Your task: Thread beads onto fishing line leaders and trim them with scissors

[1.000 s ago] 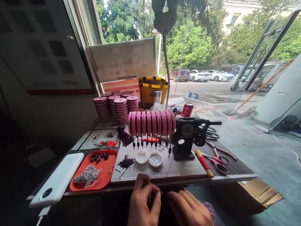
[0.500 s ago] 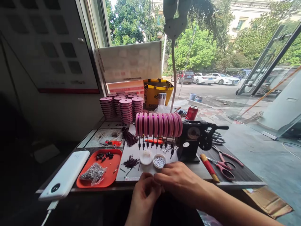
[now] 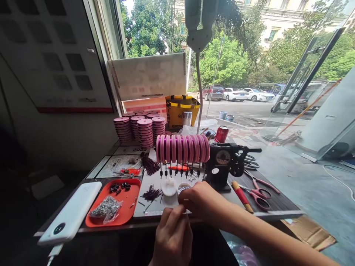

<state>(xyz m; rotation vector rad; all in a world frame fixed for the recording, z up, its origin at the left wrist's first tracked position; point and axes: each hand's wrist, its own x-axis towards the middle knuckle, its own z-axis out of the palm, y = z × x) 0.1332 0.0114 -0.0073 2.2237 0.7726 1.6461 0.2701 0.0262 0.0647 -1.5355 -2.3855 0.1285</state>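
My left hand (image 3: 174, 232) is closed in front of the table edge, fingers pinched together. What it holds is too small to make out. Just above and to its right, my right hand (image 3: 197, 199) is curled with its fingertips pressed together, close to the left fingers; its contents are hidden. It partly covers a small bowl of whitish beads (image 3: 183, 188). Beside that bowl is a white dish (image 3: 169, 187). Beyond both hands, pink spools (image 3: 183, 148) sit in a row on a black hand-crank winder (image 3: 222, 162), with dark cords and black beads (image 3: 176, 174) hanging below.
At left are an orange tray (image 3: 127, 212) with black beads and a bag of silvery beads, and a white power bank (image 3: 70, 214). Dark cord pieces (image 3: 151, 193) lie on the white board. Scissors (image 3: 259, 195) and a brush (image 3: 242, 195) lie right; stacked pink spools (image 3: 144, 133) stand behind.
My right hand has shifted up and now overlaps the bead bowl. My left hand has turned, its knuckles now facing up. The whole view has swung slightly.
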